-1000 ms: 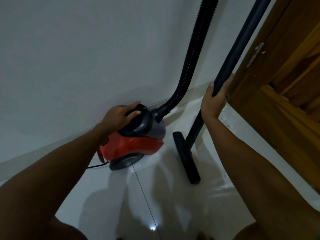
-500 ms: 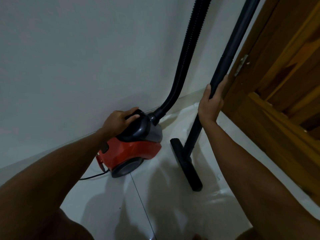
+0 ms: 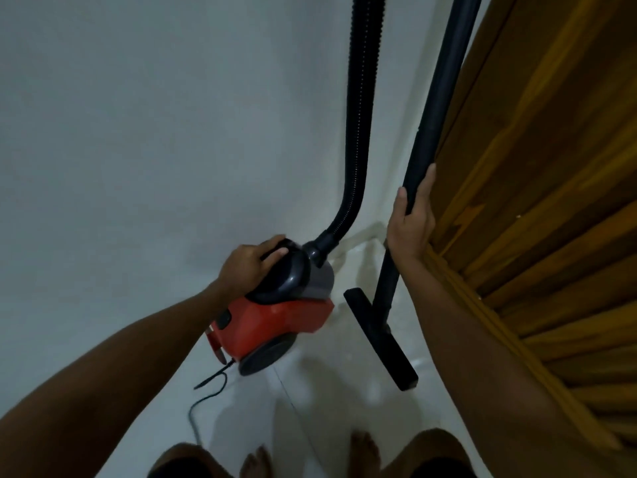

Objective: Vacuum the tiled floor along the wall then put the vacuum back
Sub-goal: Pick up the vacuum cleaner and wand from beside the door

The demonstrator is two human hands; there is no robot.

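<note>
Down by the wall point(image 3: 138, 150), my left hand point(image 3: 246, 265) curls over the dark handle on top of the red vacuum point(image 3: 275, 322), fingers wrapped across its front edge. That canister sits on the white tiled floor point(image 3: 327, 408) close against the wall, its wheel toward me. At about two o'clock from it, my right hand point(image 3: 410, 222) grips the black wand point(image 3: 434, 108), thumb on one side and fingers round the other. This tube stands nearly upright and runs down to the flat floor nozzle point(image 3: 379, 343), which rests on the tiles just to the three o'clock side of the canister, apart from it. A ribbed black hose point(image 3: 360, 98) rises from the canister's front and climbs out of view at twelve o'clock, beside the wand. Off at three o'clock stands a wooden door point(image 3: 551, 201), near my right forearm. A thin black cord point(image 3: 206, 398) trails from the canister's rear toward six o'clock, where my bare feet point(image 3: 365, 453) stand.
</note>
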